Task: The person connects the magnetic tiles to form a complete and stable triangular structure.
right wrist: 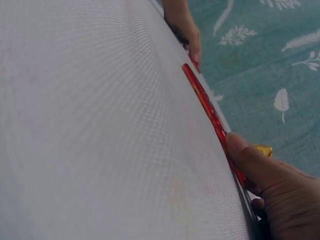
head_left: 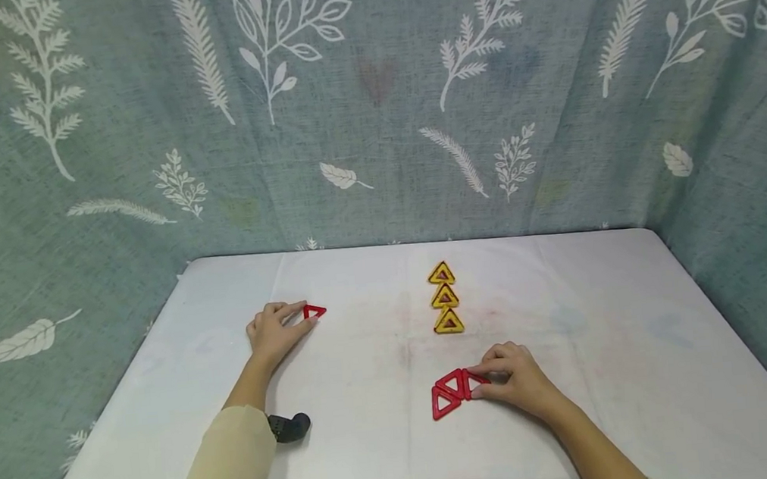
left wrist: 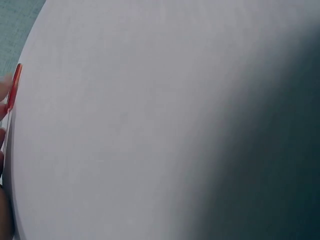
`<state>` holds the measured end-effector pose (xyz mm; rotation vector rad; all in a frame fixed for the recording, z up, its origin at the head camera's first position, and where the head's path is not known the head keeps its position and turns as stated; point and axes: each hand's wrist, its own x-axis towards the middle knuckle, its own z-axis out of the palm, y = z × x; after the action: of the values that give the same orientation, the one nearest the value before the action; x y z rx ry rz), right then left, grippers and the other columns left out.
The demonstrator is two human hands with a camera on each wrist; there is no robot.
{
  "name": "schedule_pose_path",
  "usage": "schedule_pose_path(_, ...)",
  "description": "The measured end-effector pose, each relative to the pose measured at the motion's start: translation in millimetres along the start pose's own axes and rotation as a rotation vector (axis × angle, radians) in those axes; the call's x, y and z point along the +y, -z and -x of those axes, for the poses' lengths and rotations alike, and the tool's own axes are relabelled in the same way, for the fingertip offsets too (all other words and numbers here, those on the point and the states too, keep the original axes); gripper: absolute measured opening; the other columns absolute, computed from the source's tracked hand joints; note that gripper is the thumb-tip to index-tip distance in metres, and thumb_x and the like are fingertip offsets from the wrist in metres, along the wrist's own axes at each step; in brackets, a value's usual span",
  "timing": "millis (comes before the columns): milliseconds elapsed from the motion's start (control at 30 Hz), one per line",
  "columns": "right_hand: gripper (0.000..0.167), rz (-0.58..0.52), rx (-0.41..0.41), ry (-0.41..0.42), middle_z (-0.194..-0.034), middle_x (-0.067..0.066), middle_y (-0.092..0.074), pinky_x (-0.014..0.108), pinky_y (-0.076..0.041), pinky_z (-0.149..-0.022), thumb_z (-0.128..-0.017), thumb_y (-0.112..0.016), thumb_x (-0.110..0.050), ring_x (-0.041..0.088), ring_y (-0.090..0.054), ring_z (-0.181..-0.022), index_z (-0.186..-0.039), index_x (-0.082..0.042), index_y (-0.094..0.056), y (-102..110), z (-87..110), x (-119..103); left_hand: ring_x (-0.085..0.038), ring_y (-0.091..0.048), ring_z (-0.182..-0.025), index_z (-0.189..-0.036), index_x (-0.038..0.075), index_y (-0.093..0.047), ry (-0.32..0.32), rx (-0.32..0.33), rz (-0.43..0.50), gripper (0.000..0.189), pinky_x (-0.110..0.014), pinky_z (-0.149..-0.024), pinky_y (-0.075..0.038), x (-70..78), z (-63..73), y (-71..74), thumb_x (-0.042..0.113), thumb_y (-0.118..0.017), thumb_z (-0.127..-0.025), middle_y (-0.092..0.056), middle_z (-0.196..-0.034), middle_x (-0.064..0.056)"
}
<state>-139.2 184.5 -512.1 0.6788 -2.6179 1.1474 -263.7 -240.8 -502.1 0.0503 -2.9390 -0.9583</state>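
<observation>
At the left of the table, my left hand (head_left: 275, 335) pinches a red triangular frame tile (head_left: 315, 311) between thumb and fingers; in the left wrist view that red tile (left wrist: 15, 87) shows edge-on at the far left. My right hand (head_left: 515, 377) pinches another red triangle tile (head_left: 475, 385) near the table's front middle. That tile lies edge to edge with two more red triangle tiles (head_left: 444, 401) in a joined row. In the right wrist view, the thumb of my right hand (right wrist: 280, 190) presses on the row of red tiles (right wrist: 205, 100), seen edge-on.
Three yellow triangle tiles (head_left: 445, 296) stand in a column, point to base, beyond the red row. A white cloth covers the table (head_left: 375, 453). A leaf-patterned green curtain (head_left: 373, 119) hangs behind and at both sides. A black strapped device (head_left: 290, 427) sits at my left wrist.
</observation>
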Motion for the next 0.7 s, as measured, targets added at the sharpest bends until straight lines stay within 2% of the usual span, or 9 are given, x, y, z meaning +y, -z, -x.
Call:
schedule_pose_path(267, 0.032, -0.012, -0.009, -0.024, -0.083, -0.015, -0.058, 0.031, -0.035, -0.075, -0.065, -0.085, -0.032, 0.005, -0.047, -0.085, -0.094, -0.02, -0.078, -2.0, 0.1, -1.6, -0.036, -0.04, -0.118, -0.128, 0.013, -0.06, 0.013, 0.075, -0.017, 0.056, -0.055, -0.103, -0.014, -1.0, 0.5, -3.3, 0.046, -0.067, -0.083, -0.049, -0.124, -0.015)
schedule_pose_path(433, 0.032, -0.009, -0.009, -0.019, -0.084, -0.014, -0.059, 0.031, -0.035, -0.075, -0.065, -0.085, -0.031, 0.005, -0.047, -0.085, -0.093, -0.02, -0.078, -1.5, 0.1, -2.7, -0.036, -0.039, -0.119, -0.125, 0.013, -0.063, -0.003, 0.047, 0.0, 0.049, -0.055, -0.104, -0.012, -1.1, 1.7, -2.3, 0.041, -0.066, -0.085, -0.05, -0.122, -0.014)
schedule_pose_path(567, 0.032, 0.0, 0.009, 0.006, -0.083, -0.014, -0.059, 0.031, -0.035, -0.074, -0.063, -0.086, -0.029, 0.005, -0.047, -0.084, -0.092, -0.019, -0.078, -0.5, 0.0, -2.6, -0.036, -0.037, -0.12, -0.122, 0.011, -0.065, -0.039, 0.011, 0.024, 0.043, -0.056, -0.105, -0.008, 1.5, 3.0, -0.5, 0.036, -0.066, -0.086, -0.051, -0.122, -0.014)
schedule_pose_path(700, 0.032, 0.008, 0.024, 0.032, -0.082, -0.015, -0.058, 0.03, -0.034, -0.074, -0.062, -0.086, -0.028, 0.005, -0.047, -0.082, -0.091, -0.018, -0.078, 0.1, 0.2, -1.0, -0.036, -0.038, -0.118, -0.118, 0.01, -0.067, -0.063, 0.016, 0.024, 0.039, -0.055, -0.105, -0.009, 4.7, 4.4, -1.2, 0.033, -0.067, -0.086, -0.053, -0.118, -0.015)
